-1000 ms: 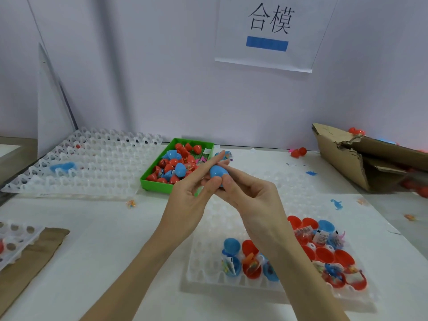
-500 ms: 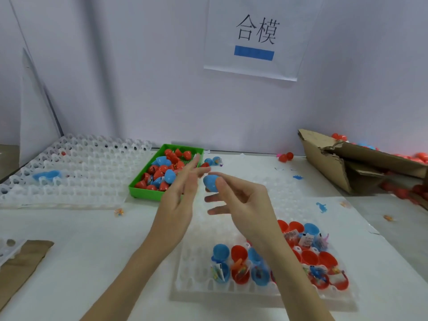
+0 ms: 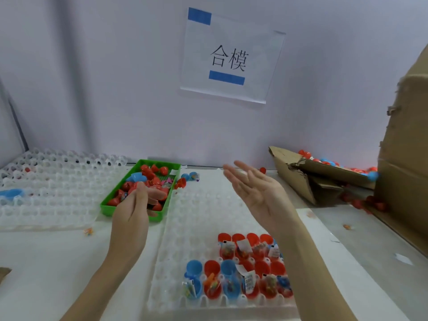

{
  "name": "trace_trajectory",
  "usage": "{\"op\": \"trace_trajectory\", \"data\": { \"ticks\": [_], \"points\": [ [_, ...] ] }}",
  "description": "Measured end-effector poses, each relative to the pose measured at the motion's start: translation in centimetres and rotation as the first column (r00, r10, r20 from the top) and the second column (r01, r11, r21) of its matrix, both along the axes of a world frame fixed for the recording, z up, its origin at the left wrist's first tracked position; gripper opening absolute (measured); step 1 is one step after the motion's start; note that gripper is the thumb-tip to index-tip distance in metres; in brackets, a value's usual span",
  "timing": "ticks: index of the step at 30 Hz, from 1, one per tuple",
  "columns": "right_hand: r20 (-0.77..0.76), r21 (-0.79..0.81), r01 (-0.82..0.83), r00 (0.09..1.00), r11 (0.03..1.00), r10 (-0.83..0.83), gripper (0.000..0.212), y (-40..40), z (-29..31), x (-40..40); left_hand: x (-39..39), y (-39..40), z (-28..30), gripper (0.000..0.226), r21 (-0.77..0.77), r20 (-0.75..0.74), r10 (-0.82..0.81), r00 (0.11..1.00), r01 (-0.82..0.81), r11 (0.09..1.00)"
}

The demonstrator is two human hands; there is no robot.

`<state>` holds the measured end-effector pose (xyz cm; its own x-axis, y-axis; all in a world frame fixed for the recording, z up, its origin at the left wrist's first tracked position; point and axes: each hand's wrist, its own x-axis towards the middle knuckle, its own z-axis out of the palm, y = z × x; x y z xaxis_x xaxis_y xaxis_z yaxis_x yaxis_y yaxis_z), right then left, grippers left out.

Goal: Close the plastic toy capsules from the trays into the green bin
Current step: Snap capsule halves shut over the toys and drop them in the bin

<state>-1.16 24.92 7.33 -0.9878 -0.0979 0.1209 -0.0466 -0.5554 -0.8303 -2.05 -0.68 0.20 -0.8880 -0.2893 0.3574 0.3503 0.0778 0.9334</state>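
The left hand hangs over the near end of the green bin, its fingers curled loosely inward; whether its grip holds anything cannot be told, since the fingertips blur into the red capsules behind them. The bin sits on the white bench and holds a heap of closed capsules, mostly red with one blue one near the middle (a few more lie loose on the bench just beyond the bin's far corner).

The right hand is raised above the near tray, palm turned up and leftward, fingers spread wide and empty. It is well apart from the bin and from any capsule.

The open capsule halves stand in the front rows of the near tray, below and in front of the right wrist, red and blue cups with small packets and toys inside. A second clear tray lies left of the bin, touching or just beside it, with one blue piece on it. A torn cardboard box lies at the right.
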Motion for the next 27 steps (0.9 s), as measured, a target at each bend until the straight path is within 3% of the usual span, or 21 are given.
{"op": "trace_trajectory", "data": {
  "ticks": [6, 15, 23, 25, 27],
  "points": [
    [-0.027, 0.372, 0.096, 0.995, 0.923, -0.092, 0.032, -0.7, -1.3, 0.1, 0.3, 0.3, 0.0, 0.054, -0.077, -0.007, -0.062, 0.998, 0.061, 0.995],
    [-0.060, 0.556, 0.160, 0.987, 0.816, -0.152, 0.032, -1.0, -1.7, 1.6, 0.6, 0.5, 0.2, 0.050, -0.171, -0.012, -0.086, 0.996, 0.083, 0.982],
    [-0.119, 0.764, 0.229, 0.969, 0.603, -0.216, 0.028, -1.6, -2.2, 1.5, 1.2, 1.1, 0.4, 0.030, -0.360, 0.049, -0.183, 0.982, 0.188, 0.914],
    [-0.113, 0.800, 0.206, 0.974, 0.563, -0.197, 0.027, -1.7, -2.5, 1.3, 1.5, 0.9, 0.8, 0.024, -0.416, 0.084, -0.292, 0.953, 0.300, 0.858],
    [-0.116, 0.824, 0.203, 0.974, 0.529, -0.192, 0.026, -1.9, -2.8, 1.1, 1.9, 0.7, 1.4, 0.016, -0.492, 0.170, -0.467, 0.867, 0.486, 0.722]
  ]
}}
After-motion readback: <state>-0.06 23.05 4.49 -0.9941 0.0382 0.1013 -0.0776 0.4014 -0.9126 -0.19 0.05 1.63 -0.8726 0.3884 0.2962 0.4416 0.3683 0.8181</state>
